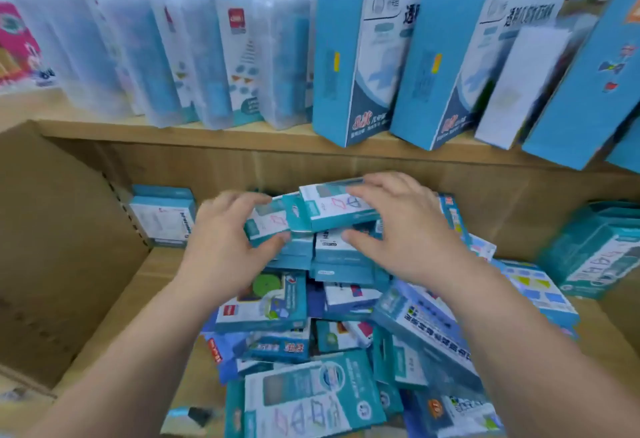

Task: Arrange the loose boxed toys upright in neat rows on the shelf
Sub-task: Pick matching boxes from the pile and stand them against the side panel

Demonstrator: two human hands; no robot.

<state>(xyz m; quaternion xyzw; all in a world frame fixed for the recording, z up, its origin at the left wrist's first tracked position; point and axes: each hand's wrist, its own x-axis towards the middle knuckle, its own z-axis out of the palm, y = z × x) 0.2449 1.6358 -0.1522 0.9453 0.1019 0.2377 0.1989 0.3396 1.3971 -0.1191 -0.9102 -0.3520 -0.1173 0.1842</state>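
1. We look down on a pile of loose boxes (346,333), teal, blue and white. They lie flat or tilted across one another on the lower shelf (162,281).
2. At the back of the pile, on its top, the left hand (225,240) pinches a small teal box (268,221). The fingers curl over its far edge and the thumb presses its near edge.
3. Just right of that, also on top of the pile, the right hand (398,229) grips a white-faced box (337,207). The fingers wrap over its far edge and the thumb sits against its near side.
4. The 2 held boxes touch, with the white-faced box overlapping the small teal box. Both are tilted, not upright. We cannot tell whether they are lifted clear of the pile.
5. Left of the pile, at the back, a short stack of boxes (162,216) sits beside the brown side wall (52,247).
6. Right of the pile, a group of larger teal boxes (595,250) leans together.
7. Above and behind the pile runs an upper shelf (207,138) holding a leaning row of goods.
8. In that row, clear plastic cases (214,56) stand above the pile's left side and tall blue boxes (337,63) stand above its right side. A pink box (17,42) stands at the far left end.
9. The view is blurred, so we cannot read the print on any box.
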